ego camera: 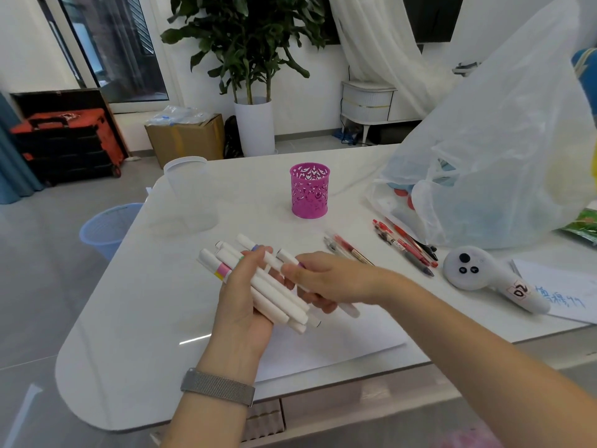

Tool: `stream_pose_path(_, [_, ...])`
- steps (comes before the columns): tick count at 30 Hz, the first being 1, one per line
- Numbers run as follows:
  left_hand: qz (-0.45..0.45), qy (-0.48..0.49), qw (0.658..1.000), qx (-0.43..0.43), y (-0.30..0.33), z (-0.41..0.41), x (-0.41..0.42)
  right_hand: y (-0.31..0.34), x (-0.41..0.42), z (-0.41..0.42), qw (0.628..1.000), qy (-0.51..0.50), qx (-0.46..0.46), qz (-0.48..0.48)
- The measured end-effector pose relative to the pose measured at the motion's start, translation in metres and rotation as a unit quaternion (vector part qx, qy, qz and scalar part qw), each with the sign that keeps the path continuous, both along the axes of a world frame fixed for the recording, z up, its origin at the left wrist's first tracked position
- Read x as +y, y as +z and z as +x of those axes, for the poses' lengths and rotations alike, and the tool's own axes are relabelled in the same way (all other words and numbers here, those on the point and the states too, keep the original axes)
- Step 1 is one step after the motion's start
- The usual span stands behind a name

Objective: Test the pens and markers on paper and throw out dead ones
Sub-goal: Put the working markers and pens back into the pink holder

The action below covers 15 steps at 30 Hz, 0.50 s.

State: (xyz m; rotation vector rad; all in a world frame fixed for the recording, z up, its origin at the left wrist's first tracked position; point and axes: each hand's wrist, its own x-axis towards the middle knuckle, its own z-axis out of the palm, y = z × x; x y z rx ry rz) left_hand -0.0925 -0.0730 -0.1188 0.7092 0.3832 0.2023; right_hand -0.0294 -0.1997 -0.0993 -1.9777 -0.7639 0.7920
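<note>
The left hand (pixel 248 305) held a bundle of white markers (pixel 268 286) above the near part of the white table (pixel 129 302), its fingers curled round the barrels from below and its thumb lying along the left side of the bundle. The right hand (pixel 329 281) came in from the right and pinched one white marker (pixel 290 258) on the right side of the bundle — thumb on top, the other fingers folded beneath it. A metal mesh band (pixel 218 386) circled the left wrist.

A blank sheet of paper (pixel 339 341) lay flat under both hands, near the front edge. Toward the middle of the table stood a pink cut-out pen holder (pixel 309 190), and a clear plastic cup (pixel 185 179) stood at the far left corner. Right of the hands, a row of red and dark pens (pixel 403 245) lay side by side — just beside the foot of a large translucent plastic bag (pixel 504 163) at the right edge. A white handheld controller (pixel 484 276) rested on a second, written-on sheet (pixel 562 292) near the right front. A pale blue waste basket (pixel 106 227) stood on the floor just off the left edge
</note>
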Motion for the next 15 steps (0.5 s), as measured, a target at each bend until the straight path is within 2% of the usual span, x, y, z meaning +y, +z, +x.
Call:
stream_pose_path(3, [0.030, 0.000, 1.000, -0.006, 0.002, -0.003, 0.002, -0.003, 0.010, -0.009, 0.999, -0.023, -0.044, -0.004])
stream_pose_path(8, [0.139, 0.071, 0.988, 0.015, 0.000, -0.002, 0.005, 0.001, 0.019, -0.022, 0.998, -0.036, -0.010, 0.041])
stream_pose_path(13, [0.147, 0.049, 0.988, 0.006, 0.007, -0.004, 0.007, 0.002, 0.022, -0.026, 0.996, -0.064, -0.012, 0.061])
stream_pose_path(15, [0.145, 0.083, 0.986, 0.001, 0.007, -0.005, 0.008, 0.002, 0.024, -0.025, 0.990, -0.107, 0.002, 0.090])
